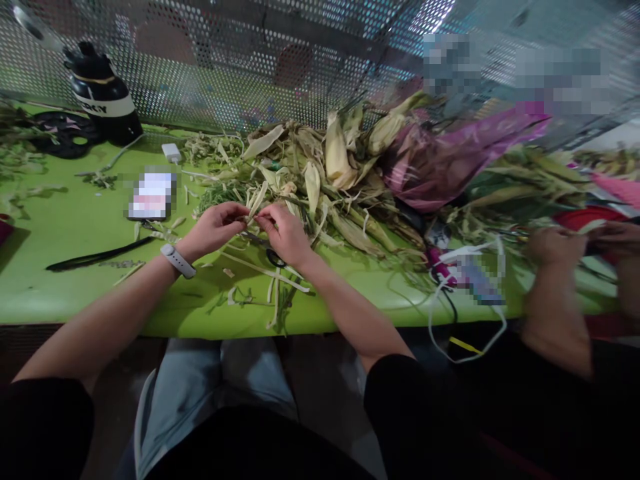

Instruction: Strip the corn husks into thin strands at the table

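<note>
My left hand [216,228] and my right hand [286,235] meet over the green table, fingertips pinched together. Between them is a pale strip of corn husk [258,199], gripped by both. A black scissor handle [275,258] shows under my right hand; the rest of it is mostly hidden. Just beyond my fingers lies a heap of dried corn husks [338,159], with thin green sprigs [216,197] at its near left side. Loose pale husk strips [270,268] and green scraps lie on the table closer to me.
Left of my hands are a phone [150,195], a white charger [171,153], a black strap [100,255] and a dark bottle [103,93]. A purple plastic bag [425,163] stands right of the heap. Near a white cable [435,327], another person's hands [557,245] are working.
</note>
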A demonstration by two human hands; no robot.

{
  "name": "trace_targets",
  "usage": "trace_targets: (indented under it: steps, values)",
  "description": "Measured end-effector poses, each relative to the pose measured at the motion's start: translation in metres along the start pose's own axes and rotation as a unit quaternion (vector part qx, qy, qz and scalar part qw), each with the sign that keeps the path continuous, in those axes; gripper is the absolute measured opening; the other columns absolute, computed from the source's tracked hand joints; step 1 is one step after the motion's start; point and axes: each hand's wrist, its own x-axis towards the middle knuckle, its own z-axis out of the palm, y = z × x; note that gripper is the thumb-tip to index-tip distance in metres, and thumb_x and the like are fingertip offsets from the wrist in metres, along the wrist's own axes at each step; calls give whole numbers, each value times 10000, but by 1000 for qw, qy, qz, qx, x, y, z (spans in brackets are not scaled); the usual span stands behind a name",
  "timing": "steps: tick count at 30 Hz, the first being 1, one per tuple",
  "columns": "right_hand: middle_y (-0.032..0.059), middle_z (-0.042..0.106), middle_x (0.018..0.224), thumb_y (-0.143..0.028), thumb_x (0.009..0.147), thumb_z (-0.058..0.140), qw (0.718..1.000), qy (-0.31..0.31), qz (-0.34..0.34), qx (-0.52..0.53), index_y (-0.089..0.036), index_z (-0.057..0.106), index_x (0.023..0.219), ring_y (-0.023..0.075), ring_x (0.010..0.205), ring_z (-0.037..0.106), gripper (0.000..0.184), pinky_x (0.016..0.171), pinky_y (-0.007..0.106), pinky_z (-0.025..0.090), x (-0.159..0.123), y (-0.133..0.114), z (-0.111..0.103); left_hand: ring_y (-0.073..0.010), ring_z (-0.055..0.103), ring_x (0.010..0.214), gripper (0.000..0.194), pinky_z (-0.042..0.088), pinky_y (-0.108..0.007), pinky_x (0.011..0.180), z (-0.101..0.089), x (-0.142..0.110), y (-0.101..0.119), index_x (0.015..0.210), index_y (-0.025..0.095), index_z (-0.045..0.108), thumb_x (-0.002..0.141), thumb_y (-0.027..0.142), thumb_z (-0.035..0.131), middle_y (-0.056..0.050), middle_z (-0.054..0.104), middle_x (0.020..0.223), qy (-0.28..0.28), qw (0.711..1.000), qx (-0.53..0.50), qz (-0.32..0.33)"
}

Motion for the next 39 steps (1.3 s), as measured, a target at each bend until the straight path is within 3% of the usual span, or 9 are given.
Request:
trace_targets:
  steps: [7, 13, 17, 21, 23, 26, 29, 33, 39]
  values:
    - [-8, 613, 733, -610, 885, 510, 965, -23, 153, 211, -233, 507, 903, 123, 525, 562, 378, 513, 273, 461, -4, -5, 6, -124, 595, 683, 259, 470, -251, 629, 5, -1, -6, 961, 166, 624, 787, 342, 700, -15, 642, 772, 20, 998, -57, 26]
    - [-35, 557, 683, -611, 868, 535, 945, -13, 189, 267, -239, 480, 884, 90, 443, 485, 376, 453, 259, 432, -4, 2, 15, -112, 628, 697, 355, 509, -248, 665, 13, 0, -10, 1047, 148, 605, 782, 346, 735, -18, 653, 789, 20, 991, -129, 36]
    - [-22, 589, 757, -604, 857, 558, 946, -12, 197, 259, -238, 474, 1016, 84, 461, 487, 407, 458, 254, 428, -3, 1, 13, -96, 610, 673, 279, 501, -222, 656, 11, 2, -10, 1025, 150, 616, 808, 297, 713, 6, 623, 728, 71, 988, -129, 44]
    - [-17, 606, 764, -526, 812, 671, 976, -2, 148, 159, -223, 395, 1291, 125, 573, 547, 631, 576, 283, 478, -4, 1, 7, -90, 589, 651, 201, 487, -211, 653, 5, 8, -15, 1006, 174, 593, 832, 239, 672, 28, 577, 678, 149, 980, -120, 50]
    - [14, 619, 814, -450, 855, 652, 994, -3, 84, 76, -213, 461, 1268, 150, 667, 575, 513, 662, 312, 493, -5, 0, 4, -94, 581, 663, 176, 477, -213, 658, 3, 10, -18, 996, 182, 579, 837, 215, 648, 27, 563, 688, 172, 979, -98, 50]
    - [70, 617, 903, -331, 935, 548, 999, -23, -21, -41, -200, 618, 1045, 188, 820, 587, 185, 772, 352, 485, -5, -5, 1, -100, 540, 660, 168, 442, -213, 629, 2, 10, -20, 993, 184, 587, 834, 221, 628, 20, 543, 716, 189, 980, -31, 50]
    - [90, 606, 930, -304, 957, 502, 992, -26, -66, -102, -201, 655, 919, 213, 914, 583, 189, 848, 385, 466, -4, -10, -3, -108, 481, 630, 201, 405, -227, 612, 1, 7, -18, 1013, 174, 622, 825, 245, 627, 18, 528, 705, 158, 983, 66, 65]
    - [115, 605, 1113, -361, 977, 449, 995, 38, -51, -76, -204, 622, 927, 238, 1111, 563, 239, 979, 426, 432, -1, -7, -7, -143, 534, 725, 222, 435, -265, 705, 1, 2, -11, 1029, 170, 660, 853, 290, 598, -30, 608, 801, 54, 985, 131, 100]
    - [43, 644, 828, -507, 957, 440, 996, 43, 69, 38, -200, 559, 946, 170, 758, 624, 330, 732, 314, 496, -1, 0, -5, -162, 605, 864, 248, 486, -297, 808, 4, -2, -2, 1058, 168, 640, 855, 301, 584, -57, 647, 951, -30, 997, -15, 69]
